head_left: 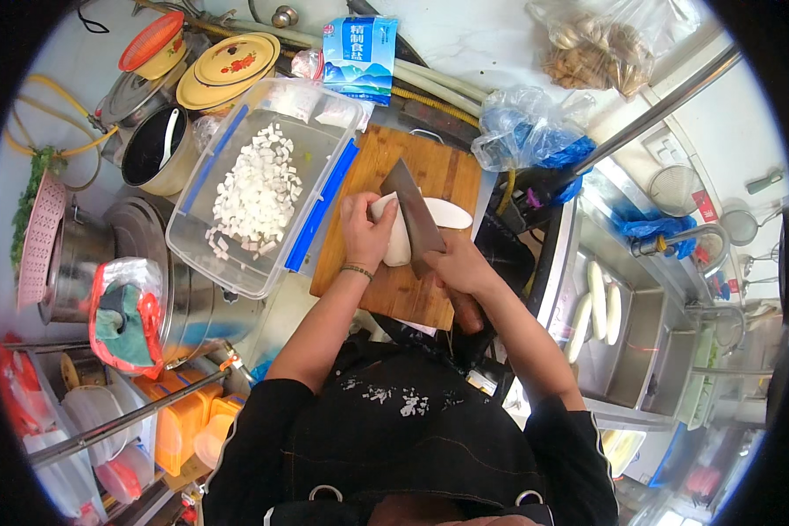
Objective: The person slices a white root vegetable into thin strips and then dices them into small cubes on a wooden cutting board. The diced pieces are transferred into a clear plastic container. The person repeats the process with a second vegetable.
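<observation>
On the wooden cutting board (375, 154) my left hand (365, 230) grips a piece of white radish (398, 246), fingertips and thumb curled over its far end. My right hand (457, 263) is closed around the wooden handle of a cleaver (413, 207). The broad blade stands along the right side of the held piece; whether it is cutting into it cannot be told. Beyond the blade lies another white radish piece (447, 214), partly hidden by the cleaver. Left of the board, a clear plastic box (237, 279) with blue latches holds many small white cubes (253, 197).
A blue salt bag (360, 59) stands behind the box. Pots (158, 158) and a yellow enamel lidded basin (230, 66) crowd the left. At right, several long white radishes (595, 302) lie in a steel sink (621, 355). A metal rail (657, 108) slants above plastic bags (532, 128).
</observation>
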`<state>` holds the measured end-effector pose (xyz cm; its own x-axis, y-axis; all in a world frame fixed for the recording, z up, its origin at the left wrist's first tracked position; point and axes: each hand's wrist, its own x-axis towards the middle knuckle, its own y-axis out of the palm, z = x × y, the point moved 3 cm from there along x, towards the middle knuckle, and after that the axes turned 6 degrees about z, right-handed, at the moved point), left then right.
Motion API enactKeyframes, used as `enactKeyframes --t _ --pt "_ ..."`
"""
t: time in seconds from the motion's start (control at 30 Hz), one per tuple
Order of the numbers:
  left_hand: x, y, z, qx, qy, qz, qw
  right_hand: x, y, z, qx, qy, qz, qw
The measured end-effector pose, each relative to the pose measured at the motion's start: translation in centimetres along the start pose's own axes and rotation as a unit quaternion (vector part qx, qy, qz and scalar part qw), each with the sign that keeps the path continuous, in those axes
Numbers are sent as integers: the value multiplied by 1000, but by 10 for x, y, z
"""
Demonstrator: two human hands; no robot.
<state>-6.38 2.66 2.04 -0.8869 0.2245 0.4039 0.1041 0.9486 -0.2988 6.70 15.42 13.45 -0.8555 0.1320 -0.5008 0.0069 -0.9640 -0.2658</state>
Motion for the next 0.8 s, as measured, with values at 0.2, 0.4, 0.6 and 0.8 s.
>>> enactKeyframes --t 0.2,0.4,0.6,0.8 --pt "-1 -1 -1 2 -11 2 1000 -24 -14 23 -113 12 -63 991" --pt "-2 -2 -1 -26 -49 18 998 -23 -15 29 -111 58 6 992" --pt "-2 -3 -6 14 13 10 1000 19 -15 25 -110 9 37 993" --pt "0 -3 5 -25 -19 24 999 86 29 24 -278 -23 -157 947"
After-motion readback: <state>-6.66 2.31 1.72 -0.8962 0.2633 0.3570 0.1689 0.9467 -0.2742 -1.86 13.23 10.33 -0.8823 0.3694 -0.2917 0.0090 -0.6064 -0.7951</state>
